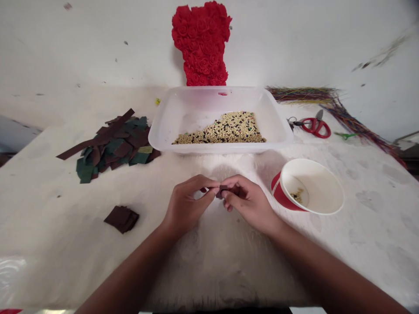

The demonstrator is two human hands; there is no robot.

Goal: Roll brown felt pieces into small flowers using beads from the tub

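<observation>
We look down at our two hands, close together in the middle of a white table [62,244]. Between them, our right hand [250,205] is nearer to a small dark brown piece [223,192], which sits in its pinched fingers [231,192]. Those fingers are nearly closed and have firm hold of it. The fingers [209,186] of our left hand [186,206] come in from 9 o'clock, curled almost shut, and meet the piece at its left end. A tiny red bit [204,189] shows in them, but it is too small to make out. The piece lies crosswise to us, its long axis running roughly from 9 to 3 o'clock, with one end pointing at our left fingers. The fingers hide much of it, so we cannot tell its full shape.

At 12 o'clock stands a clear plastic tub [157,135] holding a heap of beads [222,128]. At 3 o'clock a red and white paper cup [309,185] lies tipped on its side with a few beads [297,196] inside. A pile of green and brown scraps [111,146] lies at 10 o'clock, and a small stack of brown squares [121,219] at 9 o'clock. Red-handled scissors [316,127] rest at 2 o'clock, beside a bundle of coloured strands [304,93]. Behind the tub rises a red rose shape [201,43].
</observation>
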